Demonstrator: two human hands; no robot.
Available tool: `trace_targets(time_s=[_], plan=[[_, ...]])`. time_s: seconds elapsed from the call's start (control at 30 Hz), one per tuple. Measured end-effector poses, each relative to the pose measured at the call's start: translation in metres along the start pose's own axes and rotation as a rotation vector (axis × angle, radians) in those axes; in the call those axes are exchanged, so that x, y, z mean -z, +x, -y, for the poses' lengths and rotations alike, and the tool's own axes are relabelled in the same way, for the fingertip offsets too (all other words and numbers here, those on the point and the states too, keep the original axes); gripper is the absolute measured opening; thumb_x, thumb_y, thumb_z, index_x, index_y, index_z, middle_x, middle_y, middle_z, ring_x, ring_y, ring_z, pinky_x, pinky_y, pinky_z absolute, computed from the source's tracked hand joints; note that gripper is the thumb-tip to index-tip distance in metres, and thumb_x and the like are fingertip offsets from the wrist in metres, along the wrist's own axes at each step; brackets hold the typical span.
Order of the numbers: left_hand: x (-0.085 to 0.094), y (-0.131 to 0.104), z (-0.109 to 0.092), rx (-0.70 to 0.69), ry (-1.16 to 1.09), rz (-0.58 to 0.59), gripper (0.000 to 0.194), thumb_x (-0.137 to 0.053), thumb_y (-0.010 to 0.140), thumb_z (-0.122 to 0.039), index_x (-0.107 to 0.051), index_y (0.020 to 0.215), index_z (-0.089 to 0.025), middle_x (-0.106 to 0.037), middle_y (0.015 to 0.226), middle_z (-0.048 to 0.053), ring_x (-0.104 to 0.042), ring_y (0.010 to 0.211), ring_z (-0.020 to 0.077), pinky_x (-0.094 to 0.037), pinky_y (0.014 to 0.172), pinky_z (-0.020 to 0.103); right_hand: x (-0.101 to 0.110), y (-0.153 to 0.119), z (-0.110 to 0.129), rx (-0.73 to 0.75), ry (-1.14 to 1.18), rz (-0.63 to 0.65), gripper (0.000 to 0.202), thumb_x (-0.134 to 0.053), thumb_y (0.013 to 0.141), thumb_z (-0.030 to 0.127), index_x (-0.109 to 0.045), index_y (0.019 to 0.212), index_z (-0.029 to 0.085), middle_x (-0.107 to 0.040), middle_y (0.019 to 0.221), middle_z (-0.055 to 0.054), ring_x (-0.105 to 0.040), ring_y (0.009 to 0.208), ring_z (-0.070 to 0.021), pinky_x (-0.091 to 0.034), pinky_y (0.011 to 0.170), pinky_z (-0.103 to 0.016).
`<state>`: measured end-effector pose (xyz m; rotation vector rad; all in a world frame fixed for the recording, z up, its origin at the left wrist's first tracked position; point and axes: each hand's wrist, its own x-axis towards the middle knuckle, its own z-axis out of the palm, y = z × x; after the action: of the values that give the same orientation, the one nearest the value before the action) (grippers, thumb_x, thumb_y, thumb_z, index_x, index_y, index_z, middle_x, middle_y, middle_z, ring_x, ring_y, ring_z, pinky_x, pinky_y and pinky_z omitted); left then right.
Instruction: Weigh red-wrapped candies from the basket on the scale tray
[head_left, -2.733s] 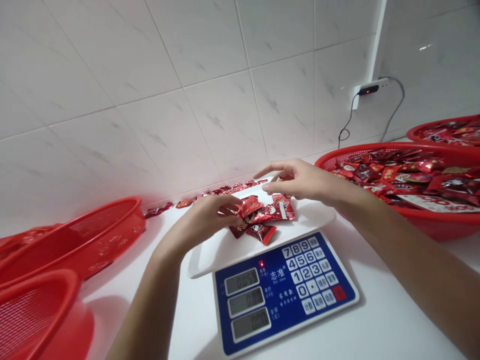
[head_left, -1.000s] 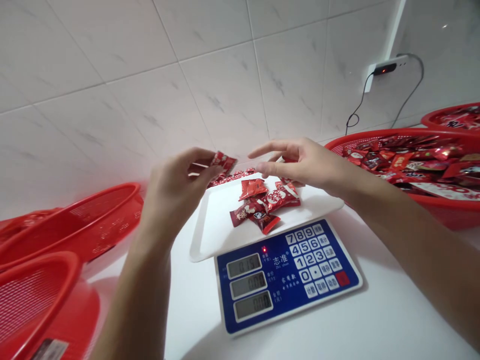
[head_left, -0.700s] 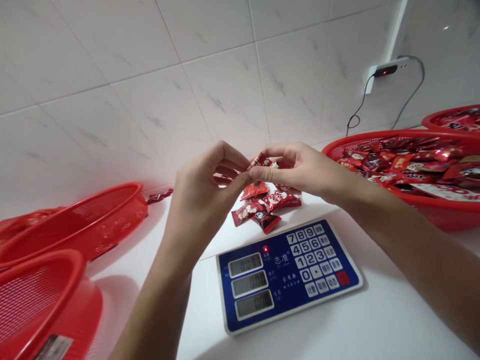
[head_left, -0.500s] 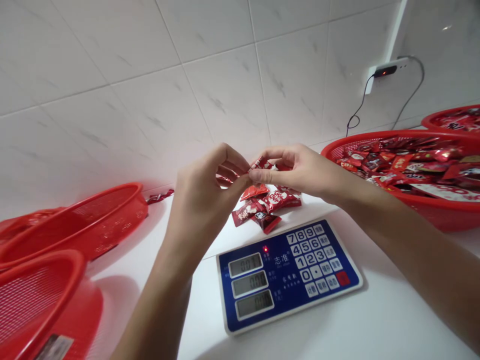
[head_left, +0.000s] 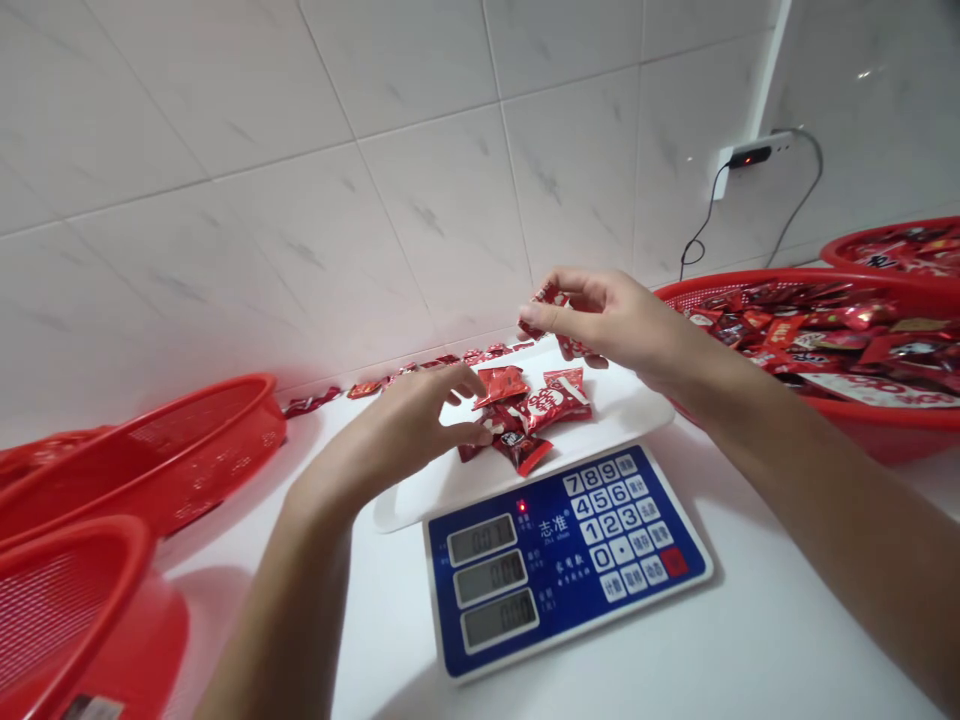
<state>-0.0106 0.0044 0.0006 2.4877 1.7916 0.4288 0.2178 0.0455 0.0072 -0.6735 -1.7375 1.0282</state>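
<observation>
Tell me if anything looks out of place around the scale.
Loose packets lie in a row along the tiled wall behind the scale, outside the red baskets; odd, though possibly deliberate. No damage stands out.

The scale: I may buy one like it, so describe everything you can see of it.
The scale looks plastic: a white body with a blue panel, three grey displays with faint digits at left, a keypad at right with one red key, and a lit red light. It stands slanted in view on a white table. Its white tray bears red packets; whether the left hand touches it is unclear.
</observation>
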Motion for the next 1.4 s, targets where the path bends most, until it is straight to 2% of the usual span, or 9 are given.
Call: trace_targets(time_s=[0.1, 0.2, 0.43, 0.63, 1.03, 1.13, 1.27, 1.33, 1.4], plan=[[-0.009, 0.004, -0.003, -0.016, 0.007, 0.099, 0.019, -0.062, 0.081, -0.030, -0.061, 0.100, -0.026, -0.073, 0.099, 0.003, -0.068, 0.087, 0.0239, -0.051, 0.068, 0.035, -0.001, 0.000, 0.001, 0.050, -0.013, -0.033, 0.013, -0.066, 0.086, 0.016, -0.059, 0.075, 0.016, -0.061, 0.071, -0.001, -0.049, 0.060, -0.0081, -0.037, 0.052, -0.022], [-0.012, 0.005, -0.003, 0.008, 0.035, 0.146, 0.012, -0.058, 0.082, -0.030, -0.053, 0.091, -0.024, -0.073, 0.091, 0.004, -0.067, 0.077, 0.0228, -0.049, 0.062, 0.034, -0.001, 0.000, 0.003, 0.051, -0.006, -0.028, 0.011, -0.067, 0.084, 0.016, -0.059, 0.076, 0.016, -0.061, 0.071, 0.000, -0.049, 0.059, -0.0081, -0.037, 0.052, -0.022], [0.004, -0.003, 0.002, -0.043, 0.047, -0.030, 0.024, -0.057, 0.082, -0.046, -0.049, 0.086, -0.024, -0.069, 0.087, 0.005, -0.065, 0.075, 0.0222, -0.050, 0.063, 0.037, 0.001, -0.001, 0.004, 0.036, 0.003, -0.026, 0.010, -0.068, 0.085, 0.019, -0.061, 0.078, 0.017, -0.063, 0.075, -0.001, -0.046, 0.055, -0.0074, -0.035, 0.049, -0.023], [0.020, -0.008, -0.013, 0.014, -0.087, -0.044, 0.029, -0.062, 0.076, -0.047, -0.054, 0.089, -0.023, -0.071, 0.091, 0.006, -0.068, 0.085, 0.0243, -0.054, 0.073, 0.040, -0.001, -0.003, 0.006, 0.014, -0.011, -0.048, 0.011, -0.069, 0.085, 0.020, -0.061, 0.079, 0.016, -0.064, 0.076, -0.002, -0.045, 0.055, -0.0072, -0.033, 0.048, -0.023], [0.019, -0.008, -0.012, -0.023, -0.068, -0.085, 0.024, -0.063, 0.078, -0.043, -0.055, 0.089, -0.023, -0.071, 0.089, 0.005, -0.069, 0.084, 0.0243, -0.054, 0.073, 0.040, 0.000, -0.002, 0.003, -0.029, 0.014, 0.021, 0.018, -0.078, 0.078, 0.027, -0.063, 0.077, 0.018, -0.060, 0.070, -0.001, -0.048, 0.056, -0.0092, -0.030, 0.044, -0.024], [0.016, -0.006, -0.018, -0.083, -0.071, -0.191, 0.022, -0.063, 0.082, -0.041, -0.052, 0.090, -0.023, -0.070, 0.087, 0.004, -0.068, 0.080, 0.0218, -0.054, 0.070, 0.037, 0.000, -0.003, 0.002, -0.115, 0.123, 0.139, 0.020, -0.079, 0.078, 0.031, -0.064, 0.081, 0.018, -0.062, 0.071, -0.002, -0.051, 0.055, -0.0099, -0.032, 0.043, -0.023], [0.006, -0.005, -0.038, -0.162, -0.062, -0.403, 0.017, -0.062, 0.088, -0.030, -0.050, 0.098, -0.024, -0.067, 0.096, 0.002, -0.066, 0.077, 0.0168, -0.054, 0.069, 0.031, -0.004, -0.007, 0.002, -0.163, 0.352, 0.361, 0.024, -0.078, 0.079, 0.036, -0.064, 0.089, 0.020, -0.069, 0.082, -0.003, -0.063, 0.067, -0.0135, -0.046, 0.052, -0.023], [0.003, -0.007, -0.046, -0.178, -0.074, -0.463, 0.020, -0.062, 0.089, -0.028, -0.050, 0.104, -0.025, -0.066, 0.106, 0.003, -0.067, 0.084, 0.0176, -0.056, 0.073, 0.031, -0.005, -0.008, 0.003, -0.124, 0.358, 0.334, 0.025, -0.079, 0.078, 0.036, -0.063, 0.087, 0.020, -0.068, 0.082, -0.002, -0.063, 0.069, -0.0132, -0.048, 0.056, -0.023], [0.002, -0.006, -0.047, -0.193, -0.167, -0.516, 0.033, -0.066, 0.087, -0.033, -0.048, 0.114, -0.027, -0.062, 0.121, 0.005, -0.066, 0.104, 0.0218, -0.057, 0.083, 0.033, -0.003, -0.007, 0.005, -0.070, 0.294, 0.248, 0.024, -0.079, 0.077, 0.035, -0.064, 0.086, 0.019, -0.066, 0.079, -0.001, -0.061, 0.067, -0.0117, -0.046, 0.054, -0.022]])
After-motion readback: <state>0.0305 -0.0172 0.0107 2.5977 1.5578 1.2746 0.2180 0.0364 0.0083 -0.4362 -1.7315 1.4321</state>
